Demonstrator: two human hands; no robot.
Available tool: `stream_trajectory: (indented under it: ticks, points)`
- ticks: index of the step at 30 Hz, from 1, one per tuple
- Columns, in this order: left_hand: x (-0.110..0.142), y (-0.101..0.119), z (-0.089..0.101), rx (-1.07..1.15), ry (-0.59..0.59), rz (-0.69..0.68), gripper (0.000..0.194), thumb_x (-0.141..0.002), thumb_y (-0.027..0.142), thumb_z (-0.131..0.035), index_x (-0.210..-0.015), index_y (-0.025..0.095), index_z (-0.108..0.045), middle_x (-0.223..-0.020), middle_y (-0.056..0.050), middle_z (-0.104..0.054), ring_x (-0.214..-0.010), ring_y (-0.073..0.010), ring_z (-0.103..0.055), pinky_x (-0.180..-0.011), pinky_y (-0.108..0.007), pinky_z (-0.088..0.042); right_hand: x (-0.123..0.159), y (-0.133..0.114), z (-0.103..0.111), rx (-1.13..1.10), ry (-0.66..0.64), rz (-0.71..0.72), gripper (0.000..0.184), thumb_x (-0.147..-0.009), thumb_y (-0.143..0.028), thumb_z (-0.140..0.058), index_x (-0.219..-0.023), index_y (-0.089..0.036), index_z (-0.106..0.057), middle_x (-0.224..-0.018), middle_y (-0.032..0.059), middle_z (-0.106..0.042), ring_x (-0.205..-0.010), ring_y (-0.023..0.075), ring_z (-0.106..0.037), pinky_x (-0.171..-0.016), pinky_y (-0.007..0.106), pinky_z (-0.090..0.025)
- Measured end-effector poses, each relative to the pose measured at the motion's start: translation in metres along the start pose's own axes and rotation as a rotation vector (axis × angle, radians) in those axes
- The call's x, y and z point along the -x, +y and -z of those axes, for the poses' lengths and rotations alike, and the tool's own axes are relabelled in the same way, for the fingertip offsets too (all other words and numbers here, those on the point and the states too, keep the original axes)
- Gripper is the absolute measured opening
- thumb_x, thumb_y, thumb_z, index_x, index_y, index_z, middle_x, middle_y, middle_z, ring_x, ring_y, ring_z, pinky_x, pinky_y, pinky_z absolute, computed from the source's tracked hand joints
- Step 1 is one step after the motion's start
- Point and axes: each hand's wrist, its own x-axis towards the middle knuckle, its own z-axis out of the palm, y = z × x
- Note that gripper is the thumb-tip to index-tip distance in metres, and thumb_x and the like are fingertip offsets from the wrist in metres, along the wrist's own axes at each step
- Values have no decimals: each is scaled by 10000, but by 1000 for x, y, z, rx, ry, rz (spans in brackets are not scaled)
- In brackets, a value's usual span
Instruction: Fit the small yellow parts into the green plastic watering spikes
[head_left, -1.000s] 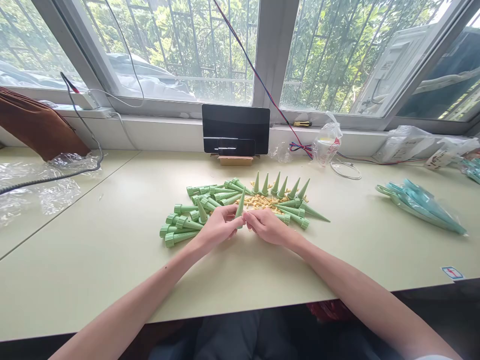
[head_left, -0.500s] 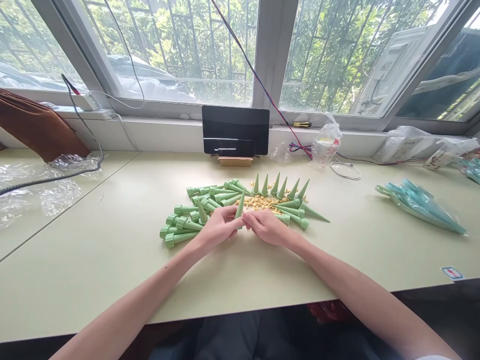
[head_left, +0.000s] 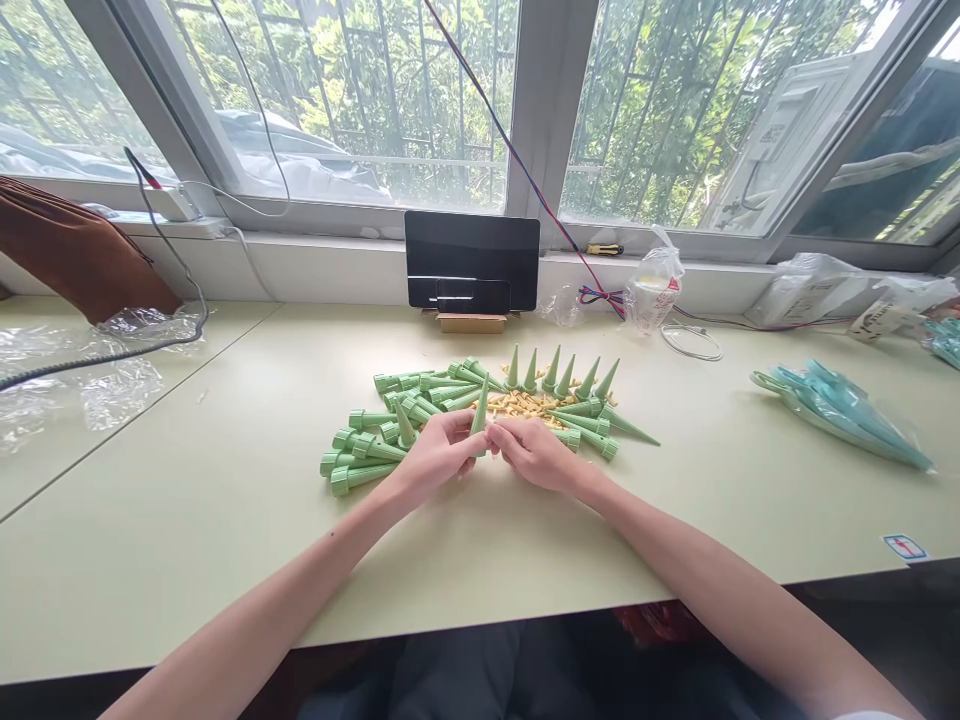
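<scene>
Near the middle of the pale tabletop point(head_left: 247, 530), just in front of a spread of small tan pieces point(head_left: 521, 404): one green spike point(head_left: 480, 410), tip up and leaning very slightly to the right. Held low in the left hand point(head_left: 436, 447), with the grip clamped around the wider lower part and the thumb across the near side. Close by on the other side, the right hand point(head_left: 536, 452), fingertips pinched together beside the base; impossible to tell whether closed on something small or merely resting against the spike.

Probably light and stiff, to judge by the moulded, plastic look. Likely sturdy through the thick part, perhaps easier to nick at the thin tip. Possibly a little slippery along the smooth taper, so best taken by the broad end; liable to slide away if squeezed near the point.

In looks, plain soft green, narrowing evenly to a sharp tip, with the bottom edge hidden behind fingers. Similar in shape to the upright spikes point(head_left: 553, 368) lined up beyond the tan pieces. Off to the left, overlapping and loosely piled, lying spikes point(head_left: 367, 445) with ridged collars at the wide ends; a few more to the right, pointing various ways.
</scene>
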Motion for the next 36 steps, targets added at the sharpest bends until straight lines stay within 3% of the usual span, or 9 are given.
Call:
stream_trajectory:
  ticks: [6,17,36]
  points:
    - [0,-1,0,6,-7,-1,271,-775,390,-705,-901,150,-689,-806,-43,-634,-611,-111,-475,-468,-212,-354,0,2,-2,5,-5,-10,492,-1037,-423,-293,-633,-185,-444,-572,-28,-477,-535,103,-434,-593,245,-344]
    - [1,-2,0,-60,-2,-41,301,-792,448,-692,-847,155,-648,-712,2,-490,-566,-91,-406,-467,-211,-342,0,4,-3,36,-23,-44,532,-1038,-446,-264,-585,-199,-393,-517,-26,-446,-500,114,-396,-569,271,-332]
    - [-1,-3,0,-36,-12,-36,310,-855,453,-622,-882,147,-661,-805,-54,-638,-610,-114,-498,-469,-216,-366,0,1,-1,9,19,-8,457,-1035,-411,-316,-679,-181,-488,-631,-18,-524,-584,110,-455,-617,241,-343]
